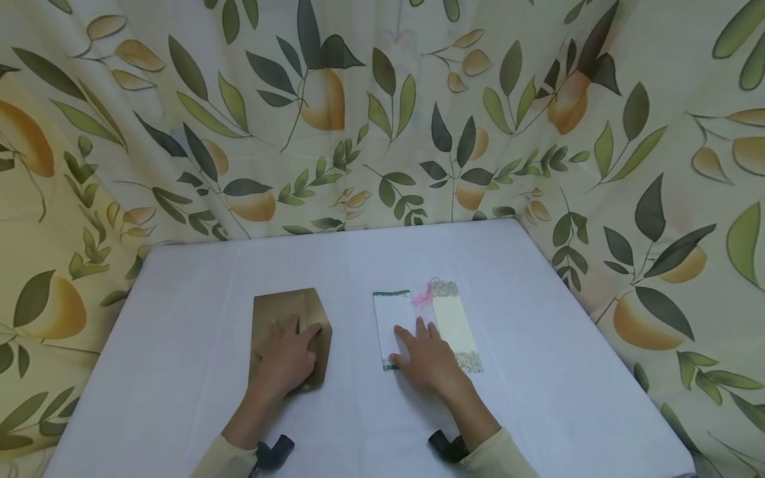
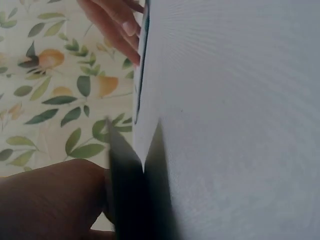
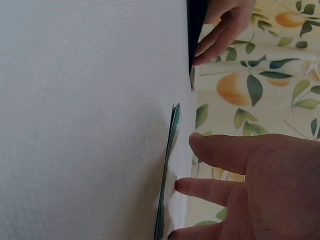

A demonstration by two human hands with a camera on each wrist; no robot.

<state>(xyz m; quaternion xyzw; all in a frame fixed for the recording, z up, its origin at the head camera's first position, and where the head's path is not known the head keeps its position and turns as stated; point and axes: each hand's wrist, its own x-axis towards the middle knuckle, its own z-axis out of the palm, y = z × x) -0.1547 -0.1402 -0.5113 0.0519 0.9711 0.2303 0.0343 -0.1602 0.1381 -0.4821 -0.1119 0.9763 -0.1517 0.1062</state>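
In the head view, my left hand (image 1: 285, 358) rests with spread fingers on a brown paper envelope (image 1: 269, 304), whose pointed flap side faces right. The envelope's dark edge (image 2: 132, 195) stands out beside that hand in the left wrist view. My right hand (image 1: 429, 358) lies over a white card (image 1: 387, 322) with green bands at top and bottom, its fingertips at the card. To the right is a cream strip (image 1: 455, 322) with glittery patterned ends, and a pink tassel (image 1: 423, 299) lies by its top. The right wrist view shows the card (image 3: 169, 170) edge-on, slightly raised, near straight fingers.
A white cloth (image 1: 358, 425) covers the table under everything. Behind and at both sides hangs a curtain (image 1: 382, 153) printed with fruit and leaves. Black wrist mounts (image 1: 276, 453) sit at the cuffs of both pale sleeves (image 1: 499, 458).
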